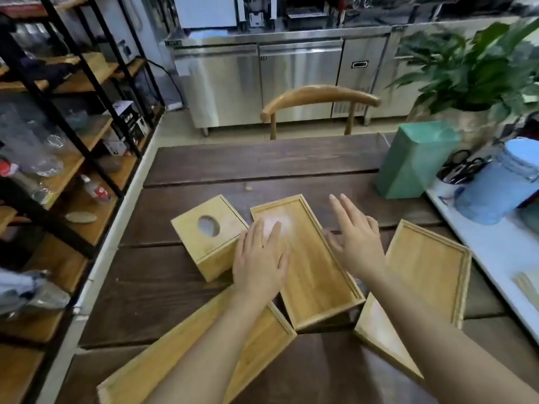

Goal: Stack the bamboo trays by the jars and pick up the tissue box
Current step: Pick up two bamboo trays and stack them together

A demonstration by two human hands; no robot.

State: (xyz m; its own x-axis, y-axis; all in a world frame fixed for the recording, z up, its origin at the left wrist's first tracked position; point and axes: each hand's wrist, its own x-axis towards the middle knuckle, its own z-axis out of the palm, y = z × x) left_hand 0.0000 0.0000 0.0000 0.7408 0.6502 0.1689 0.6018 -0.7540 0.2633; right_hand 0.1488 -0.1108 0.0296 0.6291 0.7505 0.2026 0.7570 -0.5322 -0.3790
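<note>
Three bamboo trays lie on the dark wooden table (262, 161). The middle tray (318, 275) sits between my hands, with one tray (428, 269) to its right and another (256, 345) at the lower left under my forearm. A square bamboo tissue box (201, 243) with an oval hole on top stands just left of the middle tray. My left hand (259, 263) hovers open over the middle tray's left rim. Above that tray's right rim, my right hand (355, 240) is open with fingers spread. Neither hand holds anything.
A green box (414, 161) and a blue-lidded jar (501, 182) stand at the right, the jar on a white surface (495, 252) beside a cup of scissors (458, 170). A potted plant (472, 68) stands behind. A chair back (318, 97) faces the far edge. Shelving (58, 141) lines the left.
</note>
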